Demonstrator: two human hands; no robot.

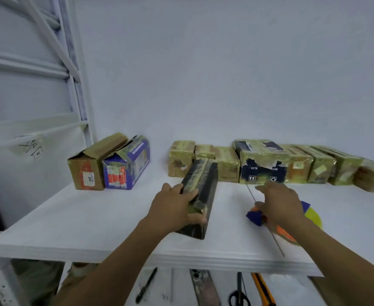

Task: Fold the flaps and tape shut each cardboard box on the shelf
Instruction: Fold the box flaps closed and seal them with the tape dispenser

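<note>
- The dark box (200, 193) lies lengthwise on the white shelf (89, 219). Its near end is close to the front edge and its far end points at the back row.
- It is long, narrow and wrapped in glossy tape, so I judge it light and fairly stiff but slick under the fingers. Holding it across its width, as here, seems the surest grip.
- The left hand (177, 206) grasps it near the front end, fingers curled over the top and thumb on the near side.
- The right hand (280, 207) is closed over a blue, orange and yellow tape dispenser (312, 215) resting just right of the box. A thin grey line runs past it; I cannot tell what it is.
- Behind, the row of taped boxes (225, 164) stands close to the dark box's far end, leaving little room to push it back.
- A brown box (86, 171) and a blue box (126, 166) sit well apart on the left, and open shelf lies between them and the dark box.
- Sliding the dark box forward risks tipping it off the front edge. Scissors (239, 295) and a utility knife (263, 290) lie below.
</note>
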